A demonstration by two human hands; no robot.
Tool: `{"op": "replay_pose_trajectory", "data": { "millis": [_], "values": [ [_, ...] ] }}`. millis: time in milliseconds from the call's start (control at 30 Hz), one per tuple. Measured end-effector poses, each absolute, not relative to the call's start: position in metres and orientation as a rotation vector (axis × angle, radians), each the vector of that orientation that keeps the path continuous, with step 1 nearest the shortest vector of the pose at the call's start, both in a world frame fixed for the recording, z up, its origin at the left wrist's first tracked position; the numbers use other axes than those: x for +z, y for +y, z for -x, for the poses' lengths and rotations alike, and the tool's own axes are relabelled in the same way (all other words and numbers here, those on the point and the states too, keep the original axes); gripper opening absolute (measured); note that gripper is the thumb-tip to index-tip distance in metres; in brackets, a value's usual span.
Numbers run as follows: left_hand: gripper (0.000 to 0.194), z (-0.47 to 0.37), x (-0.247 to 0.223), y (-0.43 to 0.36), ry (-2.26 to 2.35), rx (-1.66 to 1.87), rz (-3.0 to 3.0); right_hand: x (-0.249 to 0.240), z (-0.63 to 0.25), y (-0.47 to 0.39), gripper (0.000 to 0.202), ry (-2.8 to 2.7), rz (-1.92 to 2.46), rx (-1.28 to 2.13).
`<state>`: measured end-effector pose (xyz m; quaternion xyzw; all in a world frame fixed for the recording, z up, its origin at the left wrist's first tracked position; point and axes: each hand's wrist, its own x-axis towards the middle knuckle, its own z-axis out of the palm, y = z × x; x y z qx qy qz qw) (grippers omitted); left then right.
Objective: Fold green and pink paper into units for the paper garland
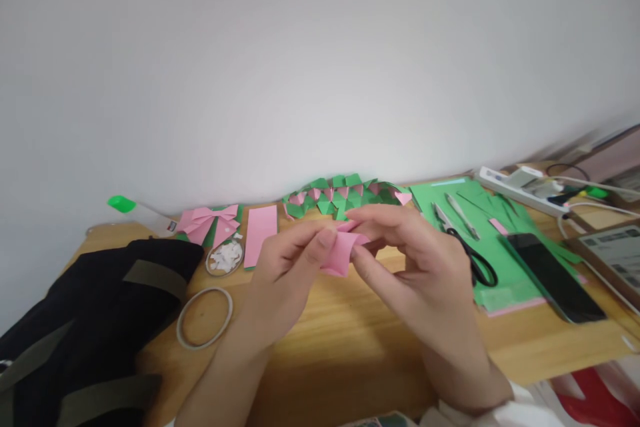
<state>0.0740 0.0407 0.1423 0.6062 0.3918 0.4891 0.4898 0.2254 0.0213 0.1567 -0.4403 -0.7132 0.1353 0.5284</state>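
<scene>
Left hand (285, 273) and right hand (425, 273) both pinching folded pink paper (340, 255) above wooden desk (345, 327); black-handled scissors (456, 234) on green paper (515, 273) beside right hand

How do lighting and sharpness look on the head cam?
Head view: wall brightest mid-frame, dimmer toward the corners; desk darker at its near edge; held pink paper slightly soft; box label at far right blurred, unreadable.

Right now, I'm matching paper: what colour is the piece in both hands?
The held paper is pink, seen in the head view.
</scene>
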Motion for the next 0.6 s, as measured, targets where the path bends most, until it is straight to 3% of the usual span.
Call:
{"op": "replay_pose_trajectory", "data": {
  "millis": [200, 433, 600],
  "values": [
    [0.037, -0.070, 0.133, 0.045, 0.961, 1.209, -1.422, 0.155, -0.223, 0.019, 0.031, -1.674, 0.934, 0.317],
    [0.030, -0.071, 0.139, 0.049, 0.993, 1.150, -1.226, 0.157, -0.237, 0.024, 0.027, -1.491, 1.141, 0.136],
    [0.035, -0.074, 0.140, 0.049, 0.935, 1.148, -1.226, 0.159, -0.246, 0.031, 0.006, -1.587, 1.108, 0.501]
  ]
}}
